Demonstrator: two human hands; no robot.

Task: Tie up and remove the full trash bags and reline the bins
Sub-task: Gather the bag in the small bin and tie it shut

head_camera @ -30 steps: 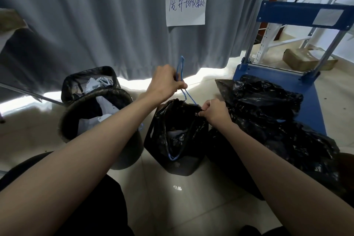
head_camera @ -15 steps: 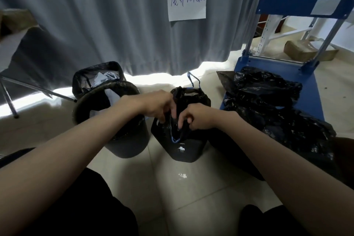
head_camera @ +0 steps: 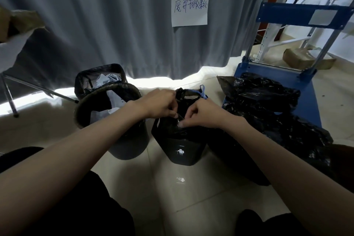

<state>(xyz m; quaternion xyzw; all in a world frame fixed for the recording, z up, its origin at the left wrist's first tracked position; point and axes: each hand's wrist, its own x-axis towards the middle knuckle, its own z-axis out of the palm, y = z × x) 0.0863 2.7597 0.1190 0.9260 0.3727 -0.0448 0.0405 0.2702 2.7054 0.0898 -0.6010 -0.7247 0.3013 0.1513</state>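
Black trash bag with blue drawstring, grey curtain, blue cart.

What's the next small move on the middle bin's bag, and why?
Probably draw the two pinched ends apart to cinch the knot. Both the left hand and the right hand pinch gathered black bag plastic above the small bin, and the blue drawstring loop sits loose behind, so the mouth looks gathered but not yet secured.
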